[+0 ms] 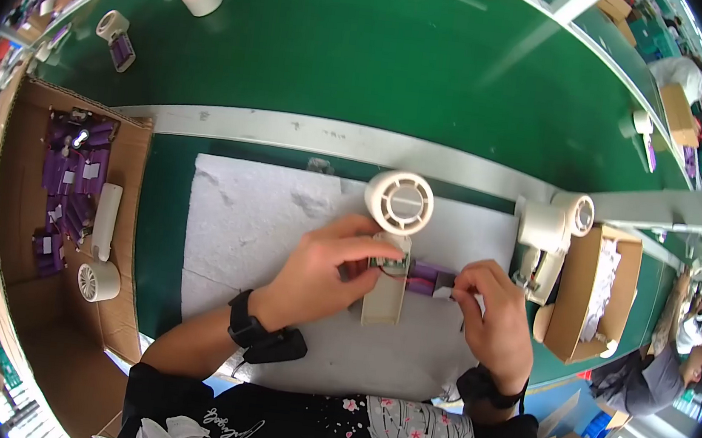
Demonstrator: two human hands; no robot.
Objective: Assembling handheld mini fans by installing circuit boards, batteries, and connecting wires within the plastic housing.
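A white handheld fan (373, 200) lies in front of me with its round head away from me and its handle shell (382, 309) opened toward me. My left hand (315, 271) is closed at the top of the handle, fingers and thumb pinched around a small green circuit board (395, 260). Thin wires run from the board to a purple battery pack (423, 278) lying just right of the handle. My right hand (494, 324) pinches the right end of that pack, by a white label. Its fingertips partly hide what they grip.
A grey-white mat (266, 210) lies under the work. On the left, a cardboard box (122, 238) holds purple battery packs and white fan parts. White fans (543, 226) stand at right, beside a smaller carton (586, 304). A green conveyor belt (342, 56) behind a metal rail carries several fans.
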